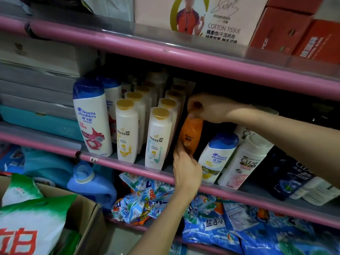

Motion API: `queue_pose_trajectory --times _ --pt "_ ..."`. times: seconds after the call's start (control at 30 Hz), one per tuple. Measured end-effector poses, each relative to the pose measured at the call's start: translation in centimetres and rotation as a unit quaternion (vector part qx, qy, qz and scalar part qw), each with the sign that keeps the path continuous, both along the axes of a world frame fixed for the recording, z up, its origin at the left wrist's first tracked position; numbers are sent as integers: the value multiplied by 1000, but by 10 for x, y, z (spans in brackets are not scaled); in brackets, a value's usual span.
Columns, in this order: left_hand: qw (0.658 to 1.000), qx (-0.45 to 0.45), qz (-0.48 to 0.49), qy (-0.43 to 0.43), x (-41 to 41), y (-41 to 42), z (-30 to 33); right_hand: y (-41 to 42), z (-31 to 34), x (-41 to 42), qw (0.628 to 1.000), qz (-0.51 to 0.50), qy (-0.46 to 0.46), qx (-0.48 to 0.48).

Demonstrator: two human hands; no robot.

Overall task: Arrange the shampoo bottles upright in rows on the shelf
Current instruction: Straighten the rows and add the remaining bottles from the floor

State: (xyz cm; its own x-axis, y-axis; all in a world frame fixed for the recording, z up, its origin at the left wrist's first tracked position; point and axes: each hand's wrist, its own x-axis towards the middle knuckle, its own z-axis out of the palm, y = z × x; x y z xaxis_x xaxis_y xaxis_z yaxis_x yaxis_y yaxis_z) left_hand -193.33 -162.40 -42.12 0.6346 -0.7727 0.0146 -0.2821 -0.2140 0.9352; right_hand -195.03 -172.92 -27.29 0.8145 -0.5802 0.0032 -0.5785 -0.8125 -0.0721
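- Head view: a person's two bare hands work an orange plastic shampoo bottle (191,137) on a pink-edged shop shelf (128,161), the bottle standing slightly tilted near the frame's centre.
- Right hand (207,108), at 12 o'clock of the orange bottle, has its fingers curled over the bottle's cap, gripping the top.
- Left hand (186,168), reaching up from 6 o'clock, pinches the bottle's lower part between thumb and fingertips.
- At 9 o'clock of the orange bottle, two rows of white Pantene bottles with gold caps (156,138) stand upright, running toward the back of the shelf; the front one is just beside the orange bottle.
- Farther toward 9 o'clock stands a tall white Head & Shoulders bottle with a blue cap (92,118), upright at the shelf's front edge.
- At 3 o'clock, a smaller white Head & Shoulders bottle with a blue cap (217,157), a white Clear bottle (244,159) and a dark blue Clear bottle (292,173) lean over toward the left.
- Above, at 12 o'clock, a pale cotton tissue carton (217,21) sits on the upper shelf; below, at 6 o'clock, blue detergent bags (147,197) lie heaped.
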Motion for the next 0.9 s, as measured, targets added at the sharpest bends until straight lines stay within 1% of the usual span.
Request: queue_pose_trajectory --times 0.13,0.3,0.6,0.67,0.77,0.8,0.83,0.9 --pt "1000 3 9 8 3 -1 -1 -2 1 0 1000 9 7 3" --pt "1000 1 17 13 8 -3 2 0 3 0 1000 -6 16 14" --pt "999 0 19 32 12 -7 0 4 4 0 1000 -20 22 -3" --pt "999 -8 22 35 14 -10 1 3 4 -2 999 -33 -11 -12" --pt "999 -19 23 29 16 -14 0 -4 7 -7 992 -71 -94 -45" --pt "999 -22 23 25 17 -15 0 -8 8 -8 991 -78 -96 -49" --pt "999 -24 24 22 18 -17 -1 -12 8 -8 992 -82 -90 -37" --pt "999 -29 27 18 19 -20 -1 -16 9 -6 992 -97 -72 32"
